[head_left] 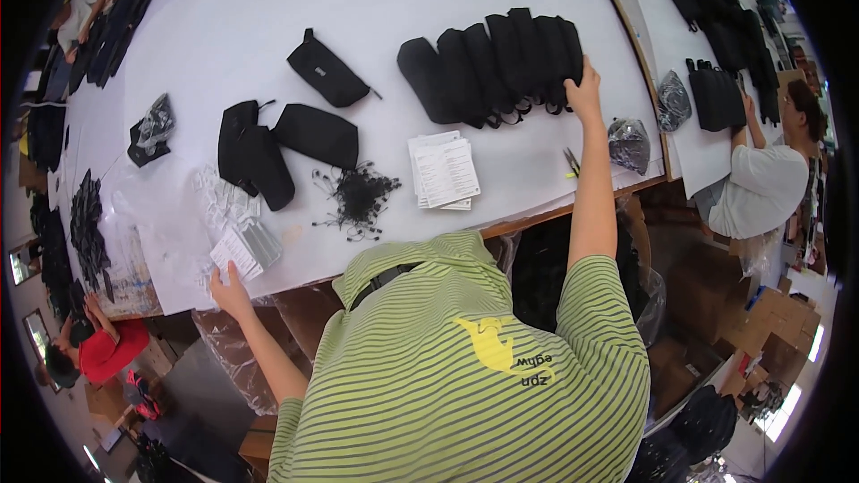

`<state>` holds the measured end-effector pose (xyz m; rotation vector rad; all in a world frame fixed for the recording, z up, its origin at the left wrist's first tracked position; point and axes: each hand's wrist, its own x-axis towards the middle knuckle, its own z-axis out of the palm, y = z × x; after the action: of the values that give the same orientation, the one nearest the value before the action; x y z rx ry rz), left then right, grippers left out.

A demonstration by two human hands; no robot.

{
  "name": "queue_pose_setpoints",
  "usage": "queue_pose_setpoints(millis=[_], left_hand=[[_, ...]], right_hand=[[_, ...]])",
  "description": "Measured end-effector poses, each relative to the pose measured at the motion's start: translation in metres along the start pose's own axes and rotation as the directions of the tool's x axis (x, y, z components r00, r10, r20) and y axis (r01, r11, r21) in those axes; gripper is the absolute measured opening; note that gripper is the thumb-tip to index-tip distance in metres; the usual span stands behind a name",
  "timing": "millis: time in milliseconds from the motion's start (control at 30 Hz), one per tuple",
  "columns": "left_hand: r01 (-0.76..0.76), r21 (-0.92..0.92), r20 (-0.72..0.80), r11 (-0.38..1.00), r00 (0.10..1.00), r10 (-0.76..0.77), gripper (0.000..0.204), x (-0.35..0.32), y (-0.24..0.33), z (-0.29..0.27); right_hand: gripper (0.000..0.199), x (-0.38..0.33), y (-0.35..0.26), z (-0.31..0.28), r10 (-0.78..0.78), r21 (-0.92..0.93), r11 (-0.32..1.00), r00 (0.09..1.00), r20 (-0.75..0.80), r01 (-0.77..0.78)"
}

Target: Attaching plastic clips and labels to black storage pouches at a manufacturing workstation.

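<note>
My right hand (583, 94) is at the right end of a row of overlapping black fabric pouches (483, 67), its thumb and fingers on the last one. My left hand (231, 291) is at the table's front edge with thumb and finger apart, beside a stack of white printed cards (240, 250). Between the hands lie a pile of white printed sheets (445, 170) and a tangle of black cords with small tips (360, 199). A single black zip pouch (328, 69) lies farther back. Several more black pouches (255, 156) overlap to the left.
Small scissors (571, 161) and a clear bag of dark parts (629, 145) lie near the front right edge. Another plastic bag (157, 125) is at the left. A person in a white shirt (761, 183) works at the right, another in a red shirt (112, 351) at the left.
</note>
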<state>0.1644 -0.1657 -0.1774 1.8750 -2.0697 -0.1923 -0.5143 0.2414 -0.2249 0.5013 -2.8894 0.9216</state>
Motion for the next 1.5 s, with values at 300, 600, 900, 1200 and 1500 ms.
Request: queue_pose_setpoints(millis=[300, 600, 900, 1200, 1500], left_hand=[[0.004, -0.116, -0.122, 0.993, 0.992, -0.018, 0.033, -0.015, 0.05, -0.028], [0.162, -0.898, 0.09, 0.409, 0.978, -0.19, 0.022, -0.04, 0.099, -0.066], [0.366, -0.911, 0.338, 0.189, 0.927, -0.164, 0.037, -0.117, 0.121, -0.083], [0.305, -0.833, 0.288, 0.462, 0.951, -0.109, 0.061, -0.151, 0.116, -0.074], [-0.057, -0.831, 0.11, 0.554, 0.958, 0.264, 0.028, -0.147, 0.184, -0.091]], right_hand=[[0.026, -0.092, -0.156, -0.021, -0.245, 0.263, 0.928, 0.964, -0.102, 0.263], [0.011, -0.27, -0.287, 0.076, -0.817, 0.574, 0.574, 0.456, 0.354, 0.583], [0.009, -0.287, -0.318, 0.167, -0.795, 0.326, 0.599, 0.493, 0.354, 0.731], [0.012, -0.277, -0.325, 0.149, -0.806, 0.462, 0.59, 0.448, 0.387, 0.662], [0.01, -0.267, -0.351, -0.008, -0.602, 0.73, 0.426, 0.434, 0.67, -0.534]])
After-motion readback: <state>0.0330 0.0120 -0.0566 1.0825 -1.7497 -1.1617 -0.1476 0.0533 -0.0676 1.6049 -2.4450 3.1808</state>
